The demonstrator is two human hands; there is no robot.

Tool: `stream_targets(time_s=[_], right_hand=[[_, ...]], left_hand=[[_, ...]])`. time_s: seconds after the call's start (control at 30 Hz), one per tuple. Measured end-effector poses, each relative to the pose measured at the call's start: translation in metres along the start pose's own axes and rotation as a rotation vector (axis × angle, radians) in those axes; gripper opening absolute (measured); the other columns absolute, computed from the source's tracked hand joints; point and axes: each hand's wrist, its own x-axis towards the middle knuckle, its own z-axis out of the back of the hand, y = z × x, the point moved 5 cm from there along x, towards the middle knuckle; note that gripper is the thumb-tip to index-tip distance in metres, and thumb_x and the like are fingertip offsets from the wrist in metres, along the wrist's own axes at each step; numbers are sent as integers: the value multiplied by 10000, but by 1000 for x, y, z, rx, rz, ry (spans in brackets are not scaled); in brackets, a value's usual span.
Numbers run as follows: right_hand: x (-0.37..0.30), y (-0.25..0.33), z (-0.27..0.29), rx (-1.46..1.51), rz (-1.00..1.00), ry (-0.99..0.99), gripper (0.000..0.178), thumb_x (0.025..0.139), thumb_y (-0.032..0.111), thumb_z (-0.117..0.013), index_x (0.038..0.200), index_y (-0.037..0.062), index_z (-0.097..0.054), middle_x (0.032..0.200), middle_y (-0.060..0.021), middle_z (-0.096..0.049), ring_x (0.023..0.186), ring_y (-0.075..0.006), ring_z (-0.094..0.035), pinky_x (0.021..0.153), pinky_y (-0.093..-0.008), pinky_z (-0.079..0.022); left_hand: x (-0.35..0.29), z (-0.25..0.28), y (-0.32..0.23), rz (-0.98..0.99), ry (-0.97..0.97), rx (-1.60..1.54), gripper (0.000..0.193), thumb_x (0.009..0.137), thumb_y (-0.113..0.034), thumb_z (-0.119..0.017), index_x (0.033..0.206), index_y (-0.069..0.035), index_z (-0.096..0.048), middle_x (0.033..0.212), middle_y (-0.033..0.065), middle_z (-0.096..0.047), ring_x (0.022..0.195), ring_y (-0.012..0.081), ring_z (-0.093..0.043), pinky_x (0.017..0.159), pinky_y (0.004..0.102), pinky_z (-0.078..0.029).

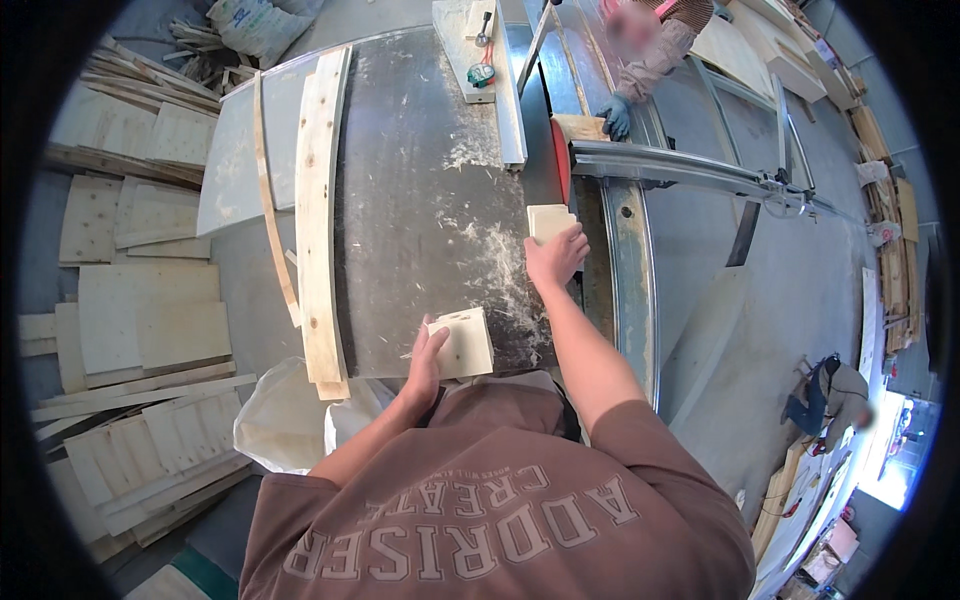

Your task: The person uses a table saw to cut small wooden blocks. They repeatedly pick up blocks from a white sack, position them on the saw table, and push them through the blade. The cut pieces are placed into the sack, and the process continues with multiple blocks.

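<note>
My left hand (428, 362) is closed round the left edge of a few square pale wood pieces (466, 345), held close to my body at the near edge of the metal table. Farther ahead, my right hand (558, 258) grips some small rectangular wood pieces (548, 222) by their near end. They lie low over the table, just short of a red disc-shaped saw part (560, 160). Beyond it, a co-worker's gloved hand (617, 117) touches a wooden block (582, 128) beside the metal crossbar.
Sawdust and shavings lie on the metal table (400, 200). Long boards (318, 200) run along its left side. A metal fence (511, 140) stands ahead, near a tape measure (481, 75). Stacked boards (140, 320) fill the floor at left; another person (835, 395) is at far right.
</note>
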Motion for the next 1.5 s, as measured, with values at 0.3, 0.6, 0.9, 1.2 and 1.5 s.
stream_targets(time_s=[0.3, 0.6, 0.9, 1.2, 1.5], right_hand=[[-21, 5, -4, 71, -15, 139, 1033, 741, 290, -877, 1540, -73, -332, 1403, -283, -522, 1342, -447, -501, 1176, -527, -402], [-138, 93, 153, 159, 1137, 810, 1005, 666, 186, -904, 1534, -8, -437, 1405, -218, -554, 1338, -424, -540, 1196, -496, -414], [-151, 78, 133, 573, 925, 776, 1005, 959, 398, -802, 1670, -60, -258, 1717, -266, -302, 1607, -414, -273, 1311, -492, -254], [-172, 33, 67, 965, 97, 911, 1024, 1070, 483, -677, 1694, -93, -105, 1739, -297, -255, 1634, -345, -254, 1321, -414, -207], [-217, 3, 55, 1334, -183, 1236, 675, 1128, 596, -491, 1513, 44, -541, 1434, -92, -646, 1319, -206, -613, 1135, -386, -482]], left_hand=[[3, 12, 6, 2, 7, -128, 1015, 1056, -455, -588, 1730, 29, -3, 1769, 242, -223, 1617, 319, -284, 1319, 399, -200], [-7, -5, -32, 86, 194, -351, 877, 1079, -538, -460, 1739, -51, -147, 1649, 162, -470, 1431, 298, -543, 1221, 404, -389], [5, 1, 3, 30, -30, -191, 978, 1049, -537, -561, 1767, -133, -35, 1662, 155, -422, 1497, 277, -463, 1236, 408, -384], [-34, -19, -32, 52, 40, -173, 1232, 972, -495, -720, 1723, 1, 122, 1732, 255, -291, 1544, 331, -405, 1276, 408, -309], [-39, -21, 0, -92, 164, -310, 613, 998, -371, -725, 1463, -99, -433, 1385, 116, -624, 1290, 227, -612, 1139, 393, -483]])
